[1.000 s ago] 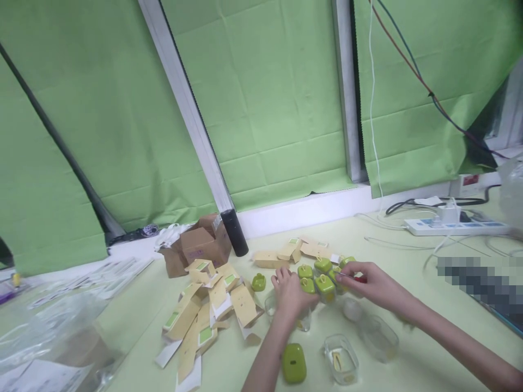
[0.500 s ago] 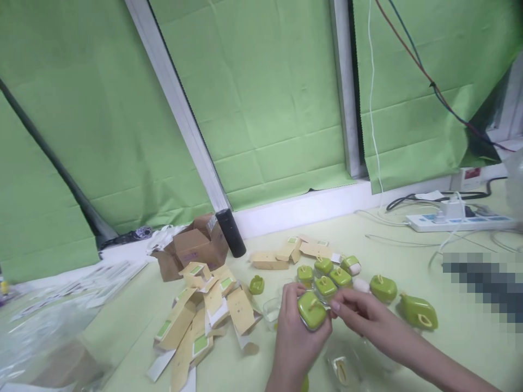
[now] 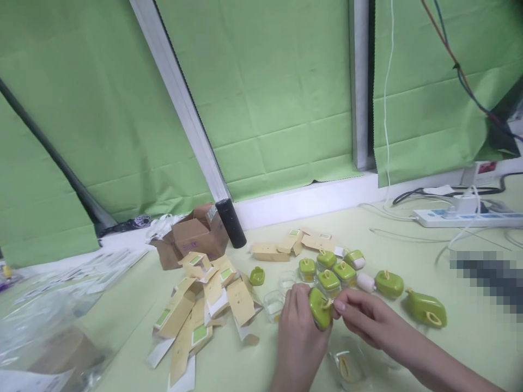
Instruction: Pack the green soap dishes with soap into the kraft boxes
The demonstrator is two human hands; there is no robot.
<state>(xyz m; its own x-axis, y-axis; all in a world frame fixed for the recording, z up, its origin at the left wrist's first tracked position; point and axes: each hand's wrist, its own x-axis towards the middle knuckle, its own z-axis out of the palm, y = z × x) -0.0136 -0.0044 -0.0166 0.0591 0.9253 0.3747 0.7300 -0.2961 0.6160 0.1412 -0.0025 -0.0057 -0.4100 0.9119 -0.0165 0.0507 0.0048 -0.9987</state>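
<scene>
My left hand (image 3: 301, 329) is wrapped round a small container with a glossy green lid (image 3: 320, 309), held tilted above the table. A short yellow cord loop (image 3: 328, 303) sticks out of that lid. Thumb and fingers of my right hand (image 3: 365, 314) are pinched together at this loop; the fingertips hide the exact grip. Behind my hands stand several similar green-lidded clear containers (image 3: 329, 280). Clear cups (image 3: 273, 306) and a loose green lid (image 3: 257, 276) lie to the left. Below my right hand is a clear container (image 3: 347, 363) with a yellow loop in it.
Opened tan cartons (image 3: 212, 299) are heaped on the left, before a brown cardboard box (image 3: 196, 234) and a black cylinder (image 3: 231, 223). Larger green pieces (image 3: 427, 308) lie at the right. A power strip (image 3: 461, 218) with cables sits farther back. Clear plastic wrapping (image 3: 44, 326) covers the left corner.
The held container has turned, so its lid now faces more to the right, toward my right hand. My right fingers have moved to its yellow loop. The view has shifted slightly.
</scene>
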